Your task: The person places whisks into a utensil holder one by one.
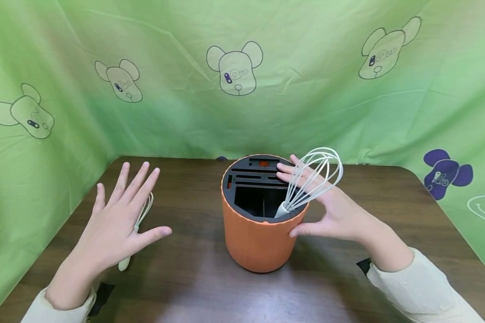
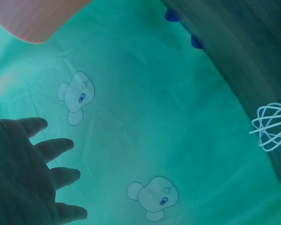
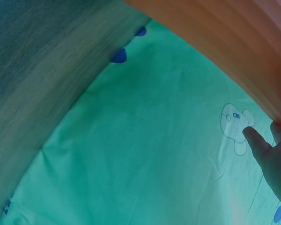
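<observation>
An orange utensil holder (image 1: 262,244) with a black slotted lid (image 1: 230,202) stands upright on the table. A white balloon whisk (image 1: 284,210) leans out of its large opening, wires up and tilted right; its handle's lower part is hidden inside. My right hand (image 1: 339,211) is spread at the holder's right side, behind the whisk wires, with the thumb near the side wall and fingers by the rim. In the right wrist view, fingertips meet the holder's wall (image 3: 215,42). My left hand (image 1: 119,224) is spread, palm down, over a smaller whisk (image 1: 124,264), partly covering it.
The dark brown wooden table (image 1: 185,291) has rounded far corners. A green curtain (image 1: 177,125) with printed bear heads hangs behind it and along both sides. Dark patches of tape (image 1: 102,296) show beside the left cuff and the right sleeve.
</observation>
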Demonstrator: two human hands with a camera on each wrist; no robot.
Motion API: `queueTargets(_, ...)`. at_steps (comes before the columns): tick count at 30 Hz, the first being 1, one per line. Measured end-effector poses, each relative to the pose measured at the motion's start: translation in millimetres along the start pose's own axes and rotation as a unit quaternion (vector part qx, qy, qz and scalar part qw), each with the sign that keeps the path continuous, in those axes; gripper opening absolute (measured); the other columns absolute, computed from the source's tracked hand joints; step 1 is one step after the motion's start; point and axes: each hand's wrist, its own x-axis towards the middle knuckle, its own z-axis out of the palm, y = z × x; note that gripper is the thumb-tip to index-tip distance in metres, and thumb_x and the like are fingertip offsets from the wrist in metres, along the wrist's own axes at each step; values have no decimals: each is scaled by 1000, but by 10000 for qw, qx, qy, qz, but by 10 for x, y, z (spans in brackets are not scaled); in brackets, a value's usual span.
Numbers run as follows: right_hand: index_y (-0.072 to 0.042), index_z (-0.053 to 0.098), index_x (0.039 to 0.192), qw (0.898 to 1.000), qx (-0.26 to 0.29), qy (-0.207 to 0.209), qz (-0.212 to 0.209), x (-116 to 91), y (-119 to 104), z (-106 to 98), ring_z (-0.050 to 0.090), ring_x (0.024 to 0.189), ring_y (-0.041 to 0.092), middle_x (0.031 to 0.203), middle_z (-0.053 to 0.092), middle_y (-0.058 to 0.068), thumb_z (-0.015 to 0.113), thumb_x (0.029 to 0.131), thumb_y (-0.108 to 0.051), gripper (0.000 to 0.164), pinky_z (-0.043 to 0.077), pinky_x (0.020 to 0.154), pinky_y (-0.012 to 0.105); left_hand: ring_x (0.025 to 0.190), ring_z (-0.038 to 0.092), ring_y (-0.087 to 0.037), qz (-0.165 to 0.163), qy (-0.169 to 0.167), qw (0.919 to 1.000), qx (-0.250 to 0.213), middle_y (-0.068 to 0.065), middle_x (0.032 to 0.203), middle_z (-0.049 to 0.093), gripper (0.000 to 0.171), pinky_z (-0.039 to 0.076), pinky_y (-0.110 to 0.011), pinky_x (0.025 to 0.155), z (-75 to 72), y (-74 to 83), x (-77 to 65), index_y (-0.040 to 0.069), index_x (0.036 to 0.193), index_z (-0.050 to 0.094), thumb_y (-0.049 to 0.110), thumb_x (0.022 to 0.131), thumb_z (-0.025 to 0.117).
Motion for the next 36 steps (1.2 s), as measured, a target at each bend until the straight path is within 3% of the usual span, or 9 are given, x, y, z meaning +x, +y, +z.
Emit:
queueTargets(25, -6, 44, 149, 9998, 154, 23, -102, 4, 8, 25, 15, 155, 30, 158, 39, 10, 95, 61, -34, 105, 14, 125, 26, 155, -17, -21, -751, -123, 9970, -135, 9, 168, -4, 98, -9, -79, 109, 152, -324, -115, 35, 160, 2, 63, 88, 62)
queueTargets(36, -6, 44, 148, 9999, 125, 43, -54, -3, -7, 11, 14, 155, 29, 158, 39, 11, 95, 61, -32, 104, 13, 125, 25, 155, -15, -27, -862, -186, 9960, -139, 2, 169, 1, 97, -5, -84, 105, 198, -423, -114, 31, 161, 2, 63, 90, 59)
